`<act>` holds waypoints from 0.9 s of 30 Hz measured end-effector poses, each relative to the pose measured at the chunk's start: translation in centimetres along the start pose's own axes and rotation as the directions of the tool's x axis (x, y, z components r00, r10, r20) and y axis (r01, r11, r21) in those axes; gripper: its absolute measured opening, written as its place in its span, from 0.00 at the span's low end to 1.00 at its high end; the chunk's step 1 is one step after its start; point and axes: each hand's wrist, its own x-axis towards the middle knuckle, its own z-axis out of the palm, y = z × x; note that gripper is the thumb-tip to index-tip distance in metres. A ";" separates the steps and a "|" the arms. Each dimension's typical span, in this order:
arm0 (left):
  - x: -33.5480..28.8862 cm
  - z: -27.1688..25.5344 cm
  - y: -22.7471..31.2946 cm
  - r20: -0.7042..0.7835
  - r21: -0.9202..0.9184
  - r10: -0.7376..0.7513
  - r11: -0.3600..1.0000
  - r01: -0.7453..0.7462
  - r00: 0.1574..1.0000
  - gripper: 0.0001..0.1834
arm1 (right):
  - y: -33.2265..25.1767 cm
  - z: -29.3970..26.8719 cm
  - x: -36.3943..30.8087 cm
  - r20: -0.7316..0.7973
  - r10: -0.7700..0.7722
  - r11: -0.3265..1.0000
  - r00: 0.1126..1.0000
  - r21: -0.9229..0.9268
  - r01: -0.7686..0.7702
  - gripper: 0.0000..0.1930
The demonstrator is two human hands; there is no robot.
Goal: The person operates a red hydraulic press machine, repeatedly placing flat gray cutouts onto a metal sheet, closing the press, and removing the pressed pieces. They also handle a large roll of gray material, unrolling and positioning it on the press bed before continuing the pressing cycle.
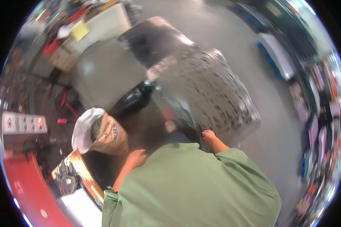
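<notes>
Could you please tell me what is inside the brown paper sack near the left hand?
Inside the brown sack, beside its white lining, some grey material shows, too blurred to identify; the sack's walls cover anything deeper.

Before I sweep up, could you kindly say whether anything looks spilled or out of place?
Perhaps: dark flecks are scattered across the greyish surface ahead of the right hand, which looks untidy, though blur hides whether they are loose bits or marks.

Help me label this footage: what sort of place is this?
Probably a factory or workshop, judging by the pale control panel with a red light and the large open sack near the left hand.
</notes>
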 end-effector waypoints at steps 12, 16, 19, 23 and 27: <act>-10.6 11.6 -16.0 -0.165 -0.800 -0.832 0.427 0.421 0.529 0.21 | -21.9 19.3 22.5 0.325 -0.344 0.647 0.881 -0.598 0.473 0.11; -11.7 18.5 -19.6 0.139 -0.656 -0.840 0.319 0.684 0.525 0.20 | -28.4 30.1 21.5 0.338 -0.075 0.822 0.938 -0.511 0.250 0.09; -7.5 15.9 -23.0 0.160 -0.656 -0.794 0.358 0.664 0.586 0.20 | -31.4 41.3 19.5 0.488 -0.014 0.799 0.872 -0.519 0.303 0.09; 6.7 2.5 -30.9 -0.203 -0.770 -0.805 0.483 0.416 0.558 0.17 | -33.7 56.2 17.9 0.608 0.121 0.771 0.785 -0.555 0.312 0.11; 22.4 -13.0 -40.5 -0.690 -0.536 -0.534 0.830 0.151 0.489 0.13 | -36.1 68.1 18.4 0.630 0.113 0.678 0.768 -0.614 0.405 0.14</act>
